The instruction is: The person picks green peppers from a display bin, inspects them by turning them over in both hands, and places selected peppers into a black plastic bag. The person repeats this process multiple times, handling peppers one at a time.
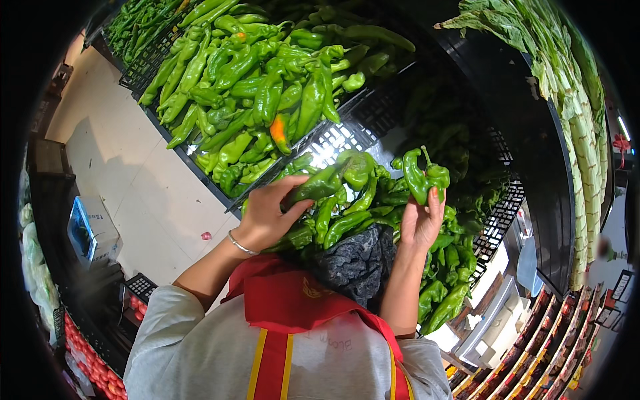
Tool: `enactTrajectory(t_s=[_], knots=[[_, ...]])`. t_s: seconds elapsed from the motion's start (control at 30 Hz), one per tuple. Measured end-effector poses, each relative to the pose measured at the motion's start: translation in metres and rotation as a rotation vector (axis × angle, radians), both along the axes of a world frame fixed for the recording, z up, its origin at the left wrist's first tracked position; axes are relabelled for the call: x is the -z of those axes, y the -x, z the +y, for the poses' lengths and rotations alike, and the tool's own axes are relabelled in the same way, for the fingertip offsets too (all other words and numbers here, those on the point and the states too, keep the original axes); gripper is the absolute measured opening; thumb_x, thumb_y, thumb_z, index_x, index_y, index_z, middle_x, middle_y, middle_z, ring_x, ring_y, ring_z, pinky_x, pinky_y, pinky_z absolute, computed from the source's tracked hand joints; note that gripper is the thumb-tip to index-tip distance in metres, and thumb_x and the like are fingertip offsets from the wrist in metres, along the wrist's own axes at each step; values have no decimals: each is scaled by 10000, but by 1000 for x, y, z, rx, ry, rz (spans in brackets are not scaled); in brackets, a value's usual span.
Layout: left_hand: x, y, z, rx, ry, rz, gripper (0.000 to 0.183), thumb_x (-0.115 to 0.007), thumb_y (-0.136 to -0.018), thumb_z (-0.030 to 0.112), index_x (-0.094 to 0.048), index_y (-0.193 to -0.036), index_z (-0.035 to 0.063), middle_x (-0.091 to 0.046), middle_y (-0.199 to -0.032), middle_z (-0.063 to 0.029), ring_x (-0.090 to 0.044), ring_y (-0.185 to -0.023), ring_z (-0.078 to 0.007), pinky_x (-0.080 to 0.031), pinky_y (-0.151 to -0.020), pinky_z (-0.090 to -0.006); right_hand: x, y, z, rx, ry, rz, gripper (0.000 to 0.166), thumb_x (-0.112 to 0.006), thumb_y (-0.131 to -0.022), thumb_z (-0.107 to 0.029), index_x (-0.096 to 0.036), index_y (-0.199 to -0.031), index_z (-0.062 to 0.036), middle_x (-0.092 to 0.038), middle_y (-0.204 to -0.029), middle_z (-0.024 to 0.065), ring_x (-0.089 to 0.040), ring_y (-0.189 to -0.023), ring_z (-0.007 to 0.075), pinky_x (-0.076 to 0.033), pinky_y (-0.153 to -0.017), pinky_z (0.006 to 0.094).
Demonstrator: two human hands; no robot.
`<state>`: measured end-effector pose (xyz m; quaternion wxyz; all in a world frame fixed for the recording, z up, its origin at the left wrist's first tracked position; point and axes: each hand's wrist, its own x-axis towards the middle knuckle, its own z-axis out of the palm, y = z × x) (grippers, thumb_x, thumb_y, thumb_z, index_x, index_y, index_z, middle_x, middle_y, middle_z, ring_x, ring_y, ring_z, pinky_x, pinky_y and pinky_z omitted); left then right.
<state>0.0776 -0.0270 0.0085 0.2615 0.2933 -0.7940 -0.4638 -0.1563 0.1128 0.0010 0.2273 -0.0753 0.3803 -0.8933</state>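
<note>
In my left hand (272,212), a dark green pepper (320,184) lies between thumb and fingers; a silvery bangle circles that wrist. My right hand (424,220) holds up a curled green pepper (414,175), with a second blocky pepper end beside it; whether they are one or two cannot be told. Beneath both hands, more green peppers (345,227) lie in a black plastic crate, its near part hidden. A crumpled dark cloth or bag (359,260) rests on them between my forearms. Beyond a divider is a heap of lighter long green peppers (250,90), one partly orange (279,132).
Thin green chillies (137,30) fill a crate at the upper left. Long leafy stems (575,110) lie on a dark stand at the right. A cardboard box (95,230) stands on the tiled floor (145,185) at left. Packed shelves (535,350) curve along the lower right.
</note>
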Motion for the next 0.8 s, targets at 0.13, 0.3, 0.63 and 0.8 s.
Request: enactTrajectory(t_s=[0.13, 0.3, 0.63, 0.8], knots=[[20, -16, -3, 65, -322, -94, 314, -642, -798, 45, -546, -1087, -33, -632, -790, -56, -595, -612, -107, -478, -572, -226, -5, 0, 3, -36, 107, -79, 412, -601, -820, -36, -469, -1203, 39, -524, -1208, 155, -486, -1143, 314, -332, -1047, 450], [58, -44, -2, -3, -648, -112, 280, -617, -825, 65, -541, -1055, -76, -583, -657, -31, -587, -535, -100, -474, -514, -233, -14, 3, 4, -190, 261, -62, 562, -600, -816, -48, -362, -1323, -13, -399, -1353, 162, -417, -1214, 312, -279, -1072, 491], [93, -56, -1, -40, -262, -394, 354, -664, -800, 242, -574, -1039, -4, -531, -575, -88, -563, -509, -200, -417, -495, -307, 60, 110, 18, -121, -282, -434, 255, -550, -859, -22, -505, -1094, 67, -572, -1074, 172, -580, -978, 302, -507, -868, 440], [106, -65, 2, -83, -199, -335, 338, -678, -785, 245, -597, -1017, 13, -527, -615, -121, -512, -540, -216, -410, -531, -308, 59, 247, 54, 261, -397, -35, 364, -665, -821, -313, -595, -1080, -67, -634, -957, 49, -568, -877, 163, -483, -753, 317]])
